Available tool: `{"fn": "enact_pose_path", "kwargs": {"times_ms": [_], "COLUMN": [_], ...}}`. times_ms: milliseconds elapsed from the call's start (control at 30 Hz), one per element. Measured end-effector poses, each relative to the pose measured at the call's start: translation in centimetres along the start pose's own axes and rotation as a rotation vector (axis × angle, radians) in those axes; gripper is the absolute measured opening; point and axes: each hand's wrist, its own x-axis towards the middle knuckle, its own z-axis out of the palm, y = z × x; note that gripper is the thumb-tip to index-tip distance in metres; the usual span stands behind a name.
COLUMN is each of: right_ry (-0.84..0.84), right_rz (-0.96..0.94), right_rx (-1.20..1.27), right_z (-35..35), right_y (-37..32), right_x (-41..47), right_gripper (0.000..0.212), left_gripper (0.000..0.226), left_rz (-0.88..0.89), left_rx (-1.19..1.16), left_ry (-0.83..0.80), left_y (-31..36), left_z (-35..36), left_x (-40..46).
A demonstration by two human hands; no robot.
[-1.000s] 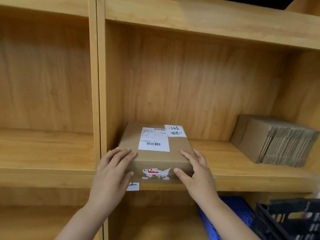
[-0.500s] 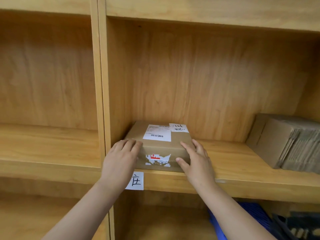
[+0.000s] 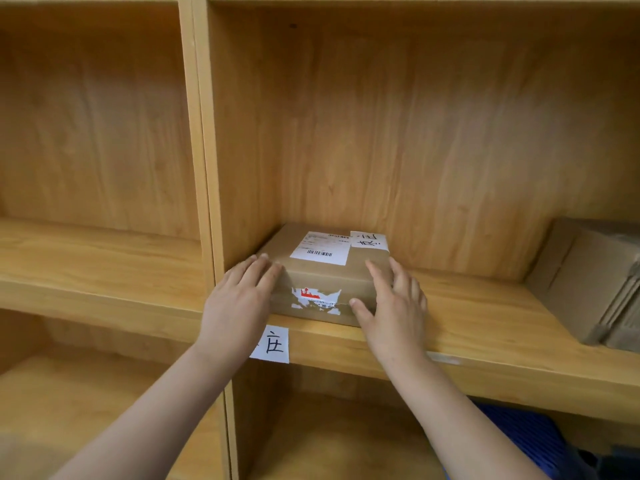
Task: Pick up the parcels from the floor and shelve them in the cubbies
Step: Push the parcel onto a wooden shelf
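Presently, head view: one parcel [image 3: 325, 271], brown, lying flat on the shelf [image 3: 485, 327] in the cubby's rear left corner, label [image 3: 320, 248] up. Our left hand [image 3: 239, 303] lies flat against its left front corner; our right hand [image 3: 393, 306] presses its right front corner, thumb on the front face. Fingers extended, neither hand gripping. Folded cartons [image 3: 595, 282] sit well apart at right.
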Motion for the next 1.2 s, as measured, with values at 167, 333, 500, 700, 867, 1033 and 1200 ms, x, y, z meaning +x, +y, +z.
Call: {"fn": "enact_pose_path", "kwargs": {"times_ms": [167,333,500,700,867,1033,1200], "right_ry": [0.140,0.176,0.194,0.225,0.191,0.035,-0.105], "right_rz": [-0.124,-0.262,-0.270,-0.081,-0.026,-0.033,-0.094], "right_rx": [0.035,0.034,0.048,0.087,0.034,-0.053,-0.093], "right_z": [1.0,2.7,3.8,2.7,1.3,0.6,0.3], "right_y": [-2.0,-5.0,-7.1,-8.3,-7.6,-5.5,-2.9], "right_x": [-0.9,-3.9,-5.8,-4.8,-4.1,-3.4,-2.2], "right_gripper": [0.065,0.061,0.062,0.062,0.067,0.074,0.071], "left_gripper": [0.045,0.045,0.047,0.048,0.051,0.054,0.063], "left_rz": [-0.138,-0.275,-0.387,-0.403,-0.243,-0.109,-0.044], "left_rx": [-0.100,-0.048,-0.021,-0.042,-0.050,-0.068,-0.068], "left_ry": [-0.011,-0.084,-0.144,-0.158,-0.124,-0.093,-0.078], "left_y": [-0.5,-3.0,-6.0,-8.0,-6.4,-3.5,-0.9], "left_z": [-0.9,-2.4,-4.2,-6.1,-6.8,-6.1,-4.1], "left_x": [-3.7,-8.9,-14.6,-18.2,-16.1,-11.5,-7.3]}}
